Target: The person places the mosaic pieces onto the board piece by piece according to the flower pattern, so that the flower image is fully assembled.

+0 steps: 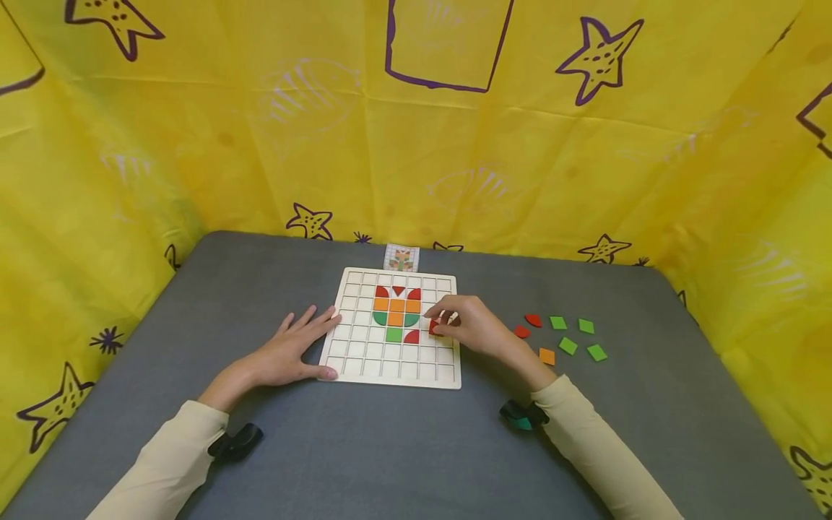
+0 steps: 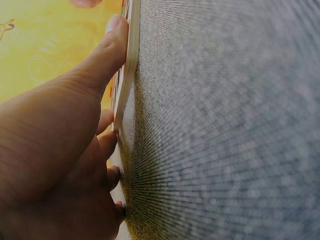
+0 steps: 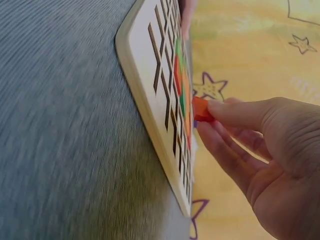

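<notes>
The right hand [image 1: 477, 325] pinches a red tile [image 3: 201, 109] just above the right side of a pale wooden grid board [image 1: 392, 352] bearing red, orange and green tiles [image 1: 396, 305]; the spread left hand [image 1: 282, 357] touches its left edge. Grey tabletop [image 1: 403, 440] below, yellow starfish-print fabric [image 1: 247, 166] behind.

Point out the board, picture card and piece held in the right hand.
Board [image 1: 376, 334]: head view, a bare square.
Picture card [image 1: 401, 259]: head view, its middle.
Held piece [image 3: 201, 108]: right wrist view, its exposed side.

Four green squares [image 1: 557, 323], two red pieces [image 1: 533, 320], one orange square [image 1: 547, 356] lie at three o'clock from one board [image 1: 393, 370] (one card [image 1: 401, 259] at twelve).
</notes>
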`<action>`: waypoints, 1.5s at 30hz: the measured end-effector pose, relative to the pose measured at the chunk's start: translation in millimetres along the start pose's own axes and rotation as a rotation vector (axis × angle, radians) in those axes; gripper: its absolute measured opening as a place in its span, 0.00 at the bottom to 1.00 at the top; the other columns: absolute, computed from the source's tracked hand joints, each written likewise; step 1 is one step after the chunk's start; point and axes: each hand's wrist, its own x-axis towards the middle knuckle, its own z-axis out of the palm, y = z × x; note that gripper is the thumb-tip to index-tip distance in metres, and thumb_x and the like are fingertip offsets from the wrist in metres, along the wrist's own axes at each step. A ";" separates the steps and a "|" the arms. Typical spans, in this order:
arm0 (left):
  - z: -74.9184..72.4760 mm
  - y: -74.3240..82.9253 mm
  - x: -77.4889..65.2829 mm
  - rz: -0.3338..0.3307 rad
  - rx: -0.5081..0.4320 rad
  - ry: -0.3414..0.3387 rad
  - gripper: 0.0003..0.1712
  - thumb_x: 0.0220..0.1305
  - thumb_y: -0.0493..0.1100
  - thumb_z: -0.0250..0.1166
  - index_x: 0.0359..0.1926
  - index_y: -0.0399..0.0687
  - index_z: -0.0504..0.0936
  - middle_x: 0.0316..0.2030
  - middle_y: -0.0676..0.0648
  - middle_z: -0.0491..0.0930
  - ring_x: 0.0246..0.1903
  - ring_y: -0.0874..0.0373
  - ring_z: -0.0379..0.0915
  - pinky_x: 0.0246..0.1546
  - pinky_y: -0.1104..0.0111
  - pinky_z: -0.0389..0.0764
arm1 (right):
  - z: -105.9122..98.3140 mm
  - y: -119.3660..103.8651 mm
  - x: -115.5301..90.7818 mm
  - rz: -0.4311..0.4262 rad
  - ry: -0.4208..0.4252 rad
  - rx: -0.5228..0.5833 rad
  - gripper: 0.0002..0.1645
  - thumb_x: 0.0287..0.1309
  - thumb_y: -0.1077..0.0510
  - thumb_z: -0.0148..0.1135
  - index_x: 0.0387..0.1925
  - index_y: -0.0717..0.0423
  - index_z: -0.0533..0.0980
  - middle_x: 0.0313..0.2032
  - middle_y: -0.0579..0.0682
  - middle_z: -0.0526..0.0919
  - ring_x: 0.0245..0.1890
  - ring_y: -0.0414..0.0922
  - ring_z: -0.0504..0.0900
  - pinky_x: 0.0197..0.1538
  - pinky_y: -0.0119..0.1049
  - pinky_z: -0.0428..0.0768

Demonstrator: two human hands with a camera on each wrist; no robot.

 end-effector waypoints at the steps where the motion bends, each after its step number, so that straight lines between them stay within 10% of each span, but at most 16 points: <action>1: 0.2 0.0 0.3 0.001 0.000 -0.001 0.59 0.52 0.69 0.69 0.77 0.50 0.53 0.77 0.42 0.46 0.74 0.35 0.32 0.67 0.37 0.29 | 1.3 -1.3 1.6 0.002 -0.001 0.007 0.14 0.54 0.66 0.71 0.44 0.61 0.83 0.38 0.48 0.86 0.35 0.40 0.81 0.40 0.34 0.82; 45: -0.1 -0.7 1.1 0.021 0.007 0.007 0.59 0.52 0.69 0.68 0.76 0.48 0.55 0.76 0.41 0.48 0.74 0.33 0.33 0.67 0.35 0.31 | 60.1 -38.6 68.4 0.032 -0.062 -0.009 0.10 0.55 0.66 0.70 0.41 0.60 0.84 0.33 0.47 0.86 0.33 0.40 0.81 0.39 0.28 0.78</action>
